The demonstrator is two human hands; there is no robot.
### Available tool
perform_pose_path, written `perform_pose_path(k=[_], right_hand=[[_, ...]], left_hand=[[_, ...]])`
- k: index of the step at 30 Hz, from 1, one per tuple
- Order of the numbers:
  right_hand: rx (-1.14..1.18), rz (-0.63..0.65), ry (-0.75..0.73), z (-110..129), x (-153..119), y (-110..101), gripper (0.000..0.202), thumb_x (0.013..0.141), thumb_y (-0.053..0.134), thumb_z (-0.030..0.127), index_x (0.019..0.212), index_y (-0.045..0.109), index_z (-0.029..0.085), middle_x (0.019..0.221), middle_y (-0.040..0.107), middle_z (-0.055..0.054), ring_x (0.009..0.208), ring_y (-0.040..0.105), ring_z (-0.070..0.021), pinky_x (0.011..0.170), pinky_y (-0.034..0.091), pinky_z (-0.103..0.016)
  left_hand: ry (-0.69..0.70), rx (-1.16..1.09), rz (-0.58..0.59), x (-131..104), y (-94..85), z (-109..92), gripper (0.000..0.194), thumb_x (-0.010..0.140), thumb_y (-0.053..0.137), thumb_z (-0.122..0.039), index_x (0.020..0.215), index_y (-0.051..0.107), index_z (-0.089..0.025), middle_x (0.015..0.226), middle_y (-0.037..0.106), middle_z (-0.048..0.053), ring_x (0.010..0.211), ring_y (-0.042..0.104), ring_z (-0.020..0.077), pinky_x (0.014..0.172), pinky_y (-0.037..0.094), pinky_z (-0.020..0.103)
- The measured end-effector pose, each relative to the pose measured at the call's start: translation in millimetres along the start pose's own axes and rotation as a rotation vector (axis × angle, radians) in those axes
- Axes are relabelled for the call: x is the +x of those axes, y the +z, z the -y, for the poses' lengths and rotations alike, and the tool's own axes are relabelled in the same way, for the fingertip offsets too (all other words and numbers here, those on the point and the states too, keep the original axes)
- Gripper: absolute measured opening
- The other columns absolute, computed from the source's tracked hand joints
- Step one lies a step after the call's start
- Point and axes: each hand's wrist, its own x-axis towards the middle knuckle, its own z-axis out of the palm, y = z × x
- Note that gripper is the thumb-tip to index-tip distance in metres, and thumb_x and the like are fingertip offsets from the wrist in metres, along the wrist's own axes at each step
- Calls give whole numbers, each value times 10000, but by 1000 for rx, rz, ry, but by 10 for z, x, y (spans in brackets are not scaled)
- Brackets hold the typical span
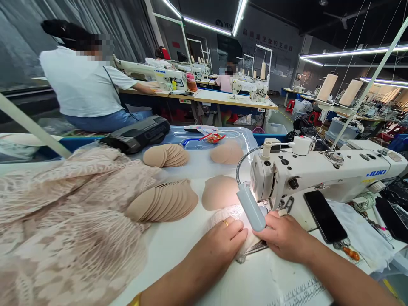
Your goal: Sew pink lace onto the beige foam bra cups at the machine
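Note:
My left hand [225, 240], a ring on one finger, has its fingers pressed together on a pale lace piece [227, 213] at the needle area of a white sewing machine [321, 170]. Close by on the right, my right hand [287, 238] is closed beside the presser foot. A grey lamp head [251, 208] hides its fingertips and the needle, so what it pinches does not show. Beyond the lace lies a beige cup-shaped piece [219, 192]. A fanned stack of beige pieces [164, 202] rests left of it.
Crumpled lace fabric [73, 221] covers the table's left side. A black case [137, 134] and a clear blue tray [199, 132] stand behind. A phone [325, 216] and white cloth [360, 233] lie right of my hands. A co-worker [83, 85] sits at another machine.

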Motion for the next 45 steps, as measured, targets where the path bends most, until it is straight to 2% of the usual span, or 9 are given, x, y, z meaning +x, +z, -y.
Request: perform_pose_path(k=[5, 11, 16, 22, 25, 28, 33, 40, 45], right_hand=[[2, 22, 33, 28, 12, -15, 332, 870, 538, 16, 1069, 681, 240, 872, 607, -30, 755, 436, -187, 635, 313, -280], [0, 14, 45, 43, 25, -4, 336, 832, 558, 10, 1039, 693, 237, 845, 590, -30, 742, 431, -188, 603, 296, -282], [-5, 8, 48, 39, 25, 9, 294, 826, 561, 7, 978, 687, 225, 815, 559, -25, 728, 415, -187, 583, 272, -286], [-36, 9, 79, 23, 14, 51, 186, 809, 609, 40, 867, 617, 217, 834, 563, -20, 720, 418, -180, 576, 255, -291], [-52, 31, 115, 8, 9, 73, 188, 793, 616, 44, 848, 585, 220, 839, 572, -16, 719, 422, -183, 585, 261, -303], [-50, 35, 142, -6, 6, 87, 231, 800, 593, 37, 924, 598, 231, 859, 586, -10, 715, 423, -191, 605, 278, -317], [-31, 28, 164, -19, -1, 106, 265, 841, 543, 39, 1003, 607, 238, 861, 577, -4, 705, 412, -198, 623, 292, -325], [-26, 69, 188, -32, -11, 101, 201, 831, 548, 32, 895, 563, 222, 876, 575, -2, 717, 413, -184, 649, 303, -314], [-51, 61, 145, -46, -34, 96, 218, 785, 565, 10, 855, 546, 215, 903, 594, -7, 740, 423, -179, 671, 312, -305]], left_hand=[[-13, 41, -104, 42, -8, -64, 304, 927, 387, 5, 784, 567, -195, 784, 526, 50, 708, 452, 228, 622, 381, 331], [35, 116, 37, 126, -199, -145, 311, 967, 416, -12, 775, 597, -177, 801, 580, 64, 724, 514, 223, 667, 475, 350], [60, 97, 6, 188, -262, -183, 319, 1012, 417, -51, 805, 623, -179, 783, 594, 43, 730, 542, 213, 674, 477, 340], [164, 24, -94, 267, -135, -12, 396, 1051, 341, -93, 785, 620, -184, 757, 609, 37, 690, 545, 195, 651, 464, 332], [181, -41, -34, 333, -113, 100, 402, 1058, 335, -120, 833, 659, -193, 781, 643, 49, 705, 561, 197, 674, 477, 331], [201, -103, 5, 448, -210, 131, 423, 1081, 312, -156, 868, 676, -195, 841, 694, 59, 759, 603, 200, 727, 496, 337], [231, -186, -4, 580, -355, 135, 385, 1090, 311, -157, 945, 666, -181, 902, 720, 60, 811, 625, 202, 788, 510, 342], [239, -183, 17, 522, -209, 288, 313, 1044, 382, -126, 941, 671, -191, 915, 716, 69, 831, 612, 225, 793, 490, 374], [233, -187, 16, 563, -252, 262, 312, 1042, 375, -113, 956, 665, -191, 910, 703, 59, 834, 605, 212, 835, 484, 361]])
